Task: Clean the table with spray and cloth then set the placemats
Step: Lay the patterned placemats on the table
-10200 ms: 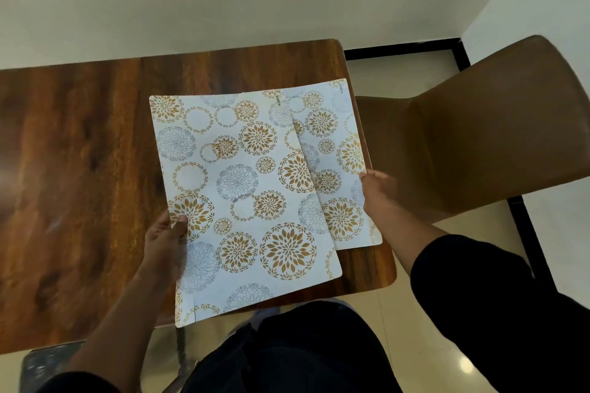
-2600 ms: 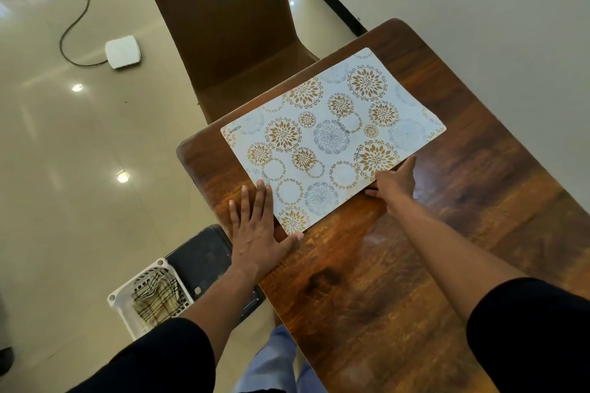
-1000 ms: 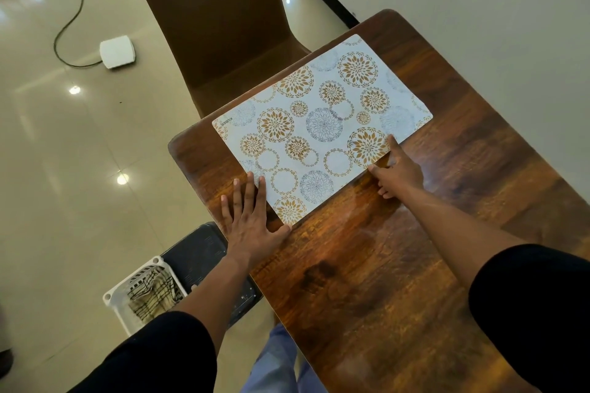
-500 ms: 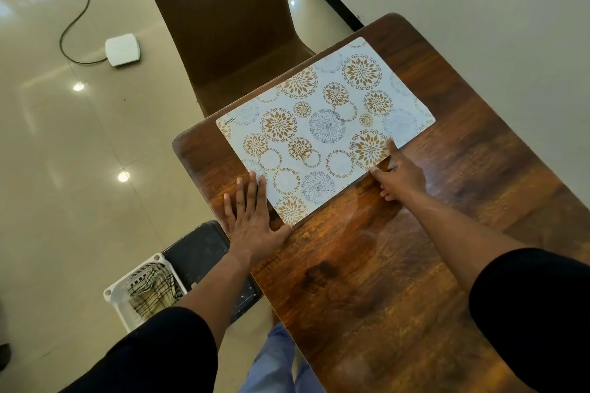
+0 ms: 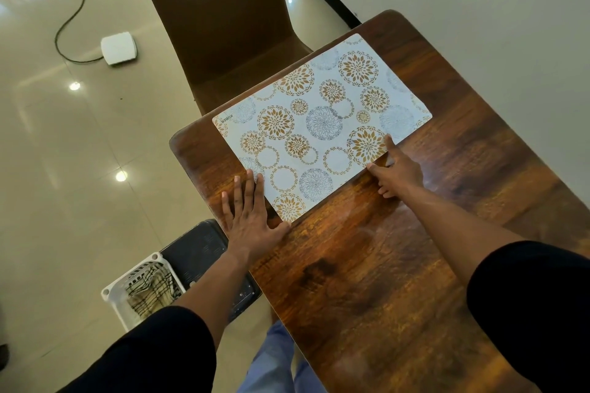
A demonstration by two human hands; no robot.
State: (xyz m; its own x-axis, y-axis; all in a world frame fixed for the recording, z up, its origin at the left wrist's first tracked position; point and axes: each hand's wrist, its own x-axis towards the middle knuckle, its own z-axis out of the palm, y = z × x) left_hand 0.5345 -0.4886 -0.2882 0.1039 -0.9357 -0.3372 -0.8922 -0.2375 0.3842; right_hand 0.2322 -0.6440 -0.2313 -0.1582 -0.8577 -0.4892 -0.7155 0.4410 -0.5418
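A white placemat (image 5: 322, 128) printed with gold and grey flower circles lies flat at the far end of the dark wooden table (image 5: 383, 265). My left hand (image 5: 252, 220) rests flat on the table at the mat's near left corner, fingers spread, fingertips touching its edge. My right hand (image 5: 396, 169) touches the mat's near long edge with thumb and forefinger, its other fingers curled on the wood. Neither hand holds anything.
A brown chair (image 5: 223, 25) stands at the table's far end. On the floor to the left sit a white basket (image 5: 140, 290) with a striped cloth, a black stool (image 5: 204, 258), and a white box (image 5: 119, 48) with a cable. A wall runs along the right.
Ten seconds ago I held two placemats at another table end. Over the last second both hands have stayed at the mat's near edge, and the mat has barely shifted.
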